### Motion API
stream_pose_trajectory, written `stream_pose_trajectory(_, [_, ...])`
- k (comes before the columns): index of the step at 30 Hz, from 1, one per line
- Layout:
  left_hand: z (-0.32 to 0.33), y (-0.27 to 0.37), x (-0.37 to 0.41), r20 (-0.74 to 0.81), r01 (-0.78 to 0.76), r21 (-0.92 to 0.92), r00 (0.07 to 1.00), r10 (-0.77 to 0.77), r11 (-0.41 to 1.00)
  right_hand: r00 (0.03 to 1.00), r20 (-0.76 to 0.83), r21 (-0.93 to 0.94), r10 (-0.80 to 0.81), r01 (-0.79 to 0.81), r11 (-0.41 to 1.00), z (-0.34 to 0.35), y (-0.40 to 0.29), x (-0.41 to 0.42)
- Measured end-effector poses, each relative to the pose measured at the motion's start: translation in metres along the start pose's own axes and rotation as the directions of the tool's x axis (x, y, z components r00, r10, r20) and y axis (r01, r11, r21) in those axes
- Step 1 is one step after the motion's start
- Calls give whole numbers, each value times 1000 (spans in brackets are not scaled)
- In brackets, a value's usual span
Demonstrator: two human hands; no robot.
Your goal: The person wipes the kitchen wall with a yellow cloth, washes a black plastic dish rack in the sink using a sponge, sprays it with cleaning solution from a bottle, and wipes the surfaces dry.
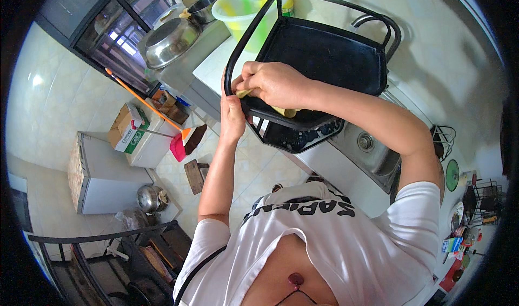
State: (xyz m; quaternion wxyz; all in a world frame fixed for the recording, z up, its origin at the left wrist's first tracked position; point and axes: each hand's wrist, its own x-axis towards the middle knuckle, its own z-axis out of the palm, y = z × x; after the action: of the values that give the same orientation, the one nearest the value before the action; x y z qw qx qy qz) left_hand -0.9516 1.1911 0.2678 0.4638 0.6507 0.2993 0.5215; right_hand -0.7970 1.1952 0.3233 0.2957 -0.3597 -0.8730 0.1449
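Observation:
A black two-tier rack [324, 58] with tray shelves and a tubular frame is tilted above the sink and counter. My left hand [233, 119] grips its frame at the near left corner, with the thumb over the tube. In my right hand [279, 85] is a yellowish cloth [286, 111], pressed against the inside of the upper tray near that same corner. Part of the cloth is hidden under my fingers. Whitish suds cling to the lower tray [296, 137], which shows beneath the upper one.
Below my right forearm lies a steel sink [367, 144], with a curved faucet [367, 19] behind the rack. A green-and-white plastic basin [243, 14] and an upturned metal bowl [172, 42] stand at the back left. On the floor are a wooden stool [196, 176] and a broom [194, 137].

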Motion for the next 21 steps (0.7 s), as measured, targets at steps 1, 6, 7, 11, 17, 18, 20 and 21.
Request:
stream_pose_trajectory(1, [2, 0, 0, -2, -16, 1, 1000, 16, 1000, 1000, 19, 31, -17, 17, 999, -1, 0, -3])
stream_pose_trajectory(6, [-7, -7, 1, 93, 62, 95, 993, -71, 994, 991, 125, 117, -49, 34, 992, -23, -1, -10])
stream_pose_trajectory(7, [-7, -7, 1, 101, 60, 90, 993, -69, 994, 991, 130, 123, -25, 8, 992, -27, -1, -10])
stream_pose_trajectory(11, [-2, -8, 8, 49, -10, 140, 999, 4, 990, 982, 173, 302, -82, 27, 953, -19, -5, -12])
stream_pose_trajectory(17, [-4, -7, 5, 57, -4, 158, 998, -5, 987, 910, 366, 389, -197, 43, 920, -39, 10, -30])
stream_pose_trajectory(18, [-1, -4, 3, 43, 12, 143, 999, -18, 990, 896, 398, 397, -196, 24, 917, -44, 10, -34])
stream_pose_trajectory(20, [2, 0, 2, 28, 40, 129, 999, -44, 991, 867, 467, 417, -172, -44, 908, -57, 8, -43])
stream_pose_trajectory(21, [2, -1, 2, 33, 34, 134, 999, -38, 990, 855, 498, 423, -147, -92, 901, -63, 7, -48])
